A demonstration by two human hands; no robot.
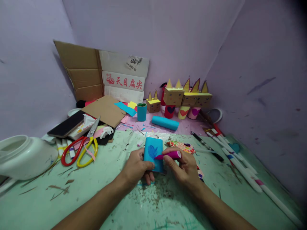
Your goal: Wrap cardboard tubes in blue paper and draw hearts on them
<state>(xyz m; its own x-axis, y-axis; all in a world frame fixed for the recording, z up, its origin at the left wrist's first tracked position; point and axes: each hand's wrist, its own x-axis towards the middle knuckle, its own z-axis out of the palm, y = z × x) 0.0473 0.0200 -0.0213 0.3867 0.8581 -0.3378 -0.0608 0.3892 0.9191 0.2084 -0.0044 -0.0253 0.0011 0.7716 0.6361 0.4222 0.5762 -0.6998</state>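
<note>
Blue tube [153,163] with a dark heart on it is sitting in the left hand [137,164], thumb pressing on the front, just above the green table [96,201]. Right hand [185,166] is pinching a magenta marker [171,155], its tip meeting the heart's edge.

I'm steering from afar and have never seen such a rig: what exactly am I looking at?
There is no robot here, just a person's two bare hands. The single picture comes from a camera on their head, looking forward and down.

The left hand holds a blue piece marked with a dark heart; the right hand holds a magenta marker, tip at the heart.

On the green surface, scissors and a white pot lie left, white pens right. Behind stand box-headed figures.
</note>
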